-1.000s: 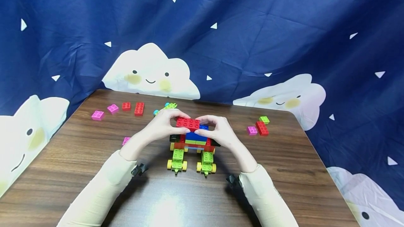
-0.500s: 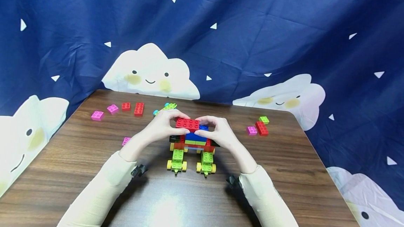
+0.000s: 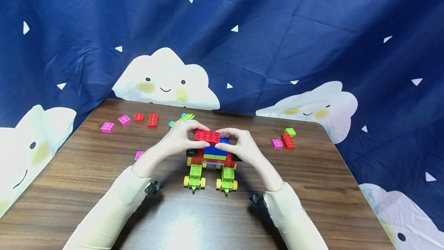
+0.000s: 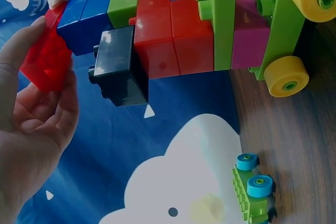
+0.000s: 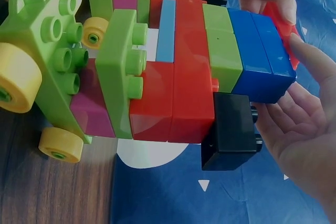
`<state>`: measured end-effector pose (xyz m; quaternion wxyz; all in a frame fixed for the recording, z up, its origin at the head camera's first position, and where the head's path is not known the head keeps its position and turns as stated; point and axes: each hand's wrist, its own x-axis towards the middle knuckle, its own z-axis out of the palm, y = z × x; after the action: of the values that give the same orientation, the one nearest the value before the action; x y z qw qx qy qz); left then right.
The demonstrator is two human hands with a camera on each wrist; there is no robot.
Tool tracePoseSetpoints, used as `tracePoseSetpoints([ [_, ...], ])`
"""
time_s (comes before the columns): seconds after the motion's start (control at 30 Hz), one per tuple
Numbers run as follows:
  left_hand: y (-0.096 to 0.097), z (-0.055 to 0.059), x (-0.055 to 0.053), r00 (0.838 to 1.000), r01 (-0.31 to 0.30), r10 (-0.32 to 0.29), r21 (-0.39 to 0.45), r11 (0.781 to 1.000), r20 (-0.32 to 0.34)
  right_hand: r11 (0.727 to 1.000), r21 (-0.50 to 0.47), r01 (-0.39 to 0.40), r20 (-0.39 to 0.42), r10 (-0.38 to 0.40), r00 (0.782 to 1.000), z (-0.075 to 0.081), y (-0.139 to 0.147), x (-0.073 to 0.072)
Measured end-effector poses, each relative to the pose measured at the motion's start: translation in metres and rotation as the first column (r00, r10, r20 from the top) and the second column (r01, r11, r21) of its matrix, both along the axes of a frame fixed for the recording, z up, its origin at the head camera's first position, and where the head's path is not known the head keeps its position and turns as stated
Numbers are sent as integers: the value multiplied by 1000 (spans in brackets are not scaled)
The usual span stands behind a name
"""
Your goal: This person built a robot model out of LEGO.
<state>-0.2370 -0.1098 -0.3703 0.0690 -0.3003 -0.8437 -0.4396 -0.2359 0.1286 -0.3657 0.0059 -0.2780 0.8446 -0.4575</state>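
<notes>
A built model of toy bricks stands upright mid-table, a red eight-stud brick (image 3: 207, 135) topping it. My left hand (image 3: 175, 139) grips the left end of that brick, thumb in front and fingers behind. At the other end, my right hand (image 3: 243, 146) pinches it, thumb near its front corner, fingers close to the blue bricks (image 5: 260, 51). Below the blue come lime bricks (image 5: 223, 51), then red ones (image 5: 194, 72). A black brick (image 4: 123, 64) juts from each side. Two lime wheeled bases (image 3: 195, 171) with yellow wheels (image 5: 60, 144) carry it; purple bricks (image 4: 249, 32) sit between lime layers.
At the back left lie pink bricks (image 3: 107, 127) and red bricks (image 3: 153, 120). One pink brick (image 3: 139, 154) is by the left forearm. A lime car with blue wheels (image 4: 251, 190) stands behind the left hand. To the right, a red brick (image 3: 288, 141) lies with a pink and a lime one.
</notes>
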Motion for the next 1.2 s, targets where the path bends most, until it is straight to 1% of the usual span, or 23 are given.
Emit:
tracePoseSetpoints([
  [0.2, 0, -1, 0, 1000, 9, -9, 3, 1000, 0, 1000, -3, -12, 16, 12, 1000, 1, 1, -1],
  [0.43, -2, 1, 2, 1000, 12, -12, 19, 1000, 3, 1000, 10, -9, 1, 9, 1000, 2, -1, 0],
  [0.7, -3, 0, 1, 1000, 7, -7, 21, 1000, 9, 1000, 6, -11, 5, 11, 1000, 3, -3, 0],
  [0.97, -3, 0, 1, 999, 6, -7, 30, 1000, 40, 999, 31, 19, 13, -19, 1000, 3, -3, 0],
  [1.2, -4, -2, 0, 998, 8, -10, 34, 999, 65, 998, 58, 21, 7, -22, 1000, 3, -4, 0],
])
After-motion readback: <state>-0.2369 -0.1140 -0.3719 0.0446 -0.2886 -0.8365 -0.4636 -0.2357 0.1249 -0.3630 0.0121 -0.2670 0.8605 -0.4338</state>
